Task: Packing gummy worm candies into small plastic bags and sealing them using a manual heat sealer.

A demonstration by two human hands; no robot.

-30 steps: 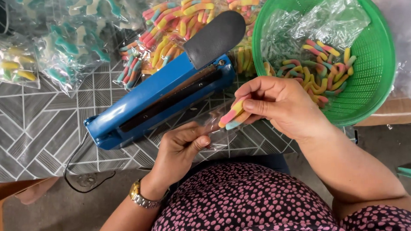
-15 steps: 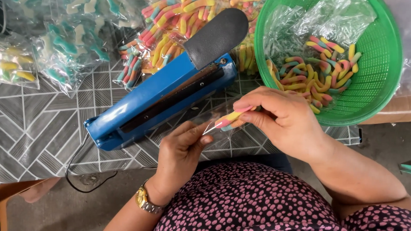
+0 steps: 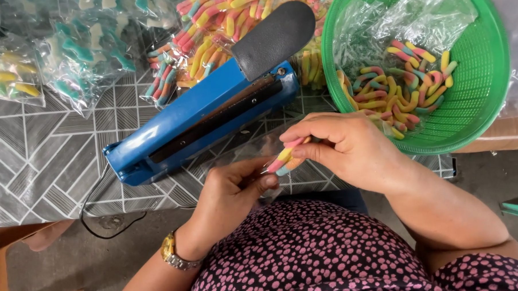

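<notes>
Head view, looking down over the counter [image 3: 47,164], which carries a grey geometric-patterned covering. Right hand [image 3: 345,148]: grip narrow, thumb and forefinger pinched on a few gummy worms [image 3: 287,156], pink, yellow and blue, held just above the counter's near edge. Left hand [image 3: 232,192]: fingers curled, thumb pressed on the mouth of a small clear bag [image 3: 253,157], which lies between the two hands; the worm tips sit at the bag's opening, touching or nearly so, cannot tell which. A gold wristwatch [image 3: 174,254] is on the left wrist. Just behind the hands lies a blue heat sealer [image 3: 195,116], set diagonally, its black handle [image 3: 272,36] raised toward the upper right. A dark cord [image 3: 98,217] hangs from its near end over the counter edge. To the right, a green mesh basket [image 3: 480,57] holds a loose clear plastic bag and a heap of the same multicoloured worms [image 3: 400,83]. Behind the sealer, filled clear packets of candy [image 3: 209,27] are piled; further packets with blue and yellow sweets [image 3: 66,49] lie at upper left.
</notes>
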